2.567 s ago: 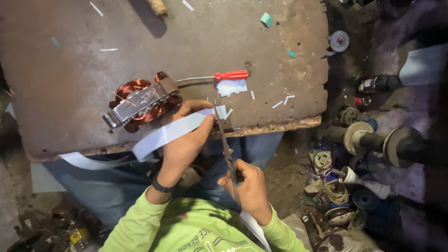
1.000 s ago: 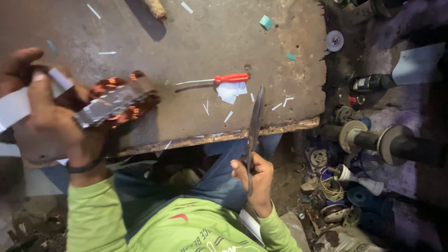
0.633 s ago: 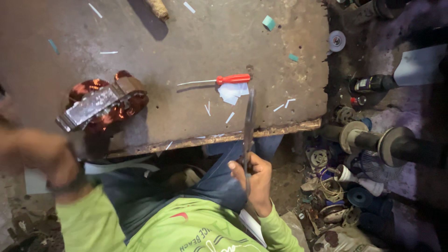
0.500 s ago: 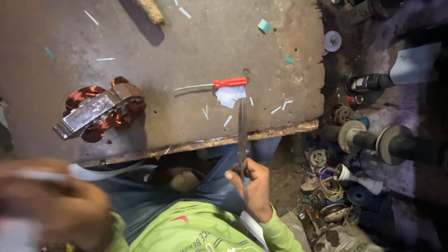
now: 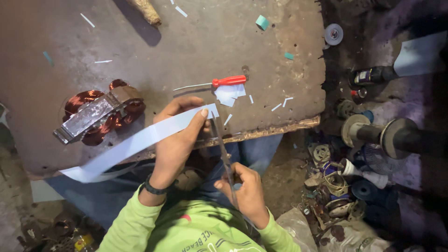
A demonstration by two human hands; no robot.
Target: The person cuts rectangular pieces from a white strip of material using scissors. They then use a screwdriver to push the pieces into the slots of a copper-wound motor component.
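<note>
My left hand (image 5: pixel 179 135) pinches the end of a long white paper strip (image 5: pixel 135 143) that trails down to the left over the table's front edge. My right hand (image 5: pixel 245 186) grips the handles of long scissors (image 5: pixel 220 140), whose blades point up to the strip's end near my left fingertips. Whether the blades are touching the paper I cannot tell. A copper-wound motor stator (image 5: pixel 100 114) lies on the table (image 5: pixel 196 42) left of my hands. A red-handled screwdriver (image 5: pixel 219 82) rests just beyond them beside white paper scraps (image 5: pixel 230 93).
Small paper offcuts are scattered over the worn table. A wooden handle (image 5: pixel 145 10) lies at the far edge. To the right, on the floor, stand a dark motor shaft (image 5: pixel 387 135), a bottle (image 5: pixel 371 74), a white disc (image 5: pixel 333 33) and several metal parts.
My left hand swung out to the left and low, then came back to the table's front edge holding the paper strip. The scissors stayed in my right hand and tilted toward the strip.
</note>
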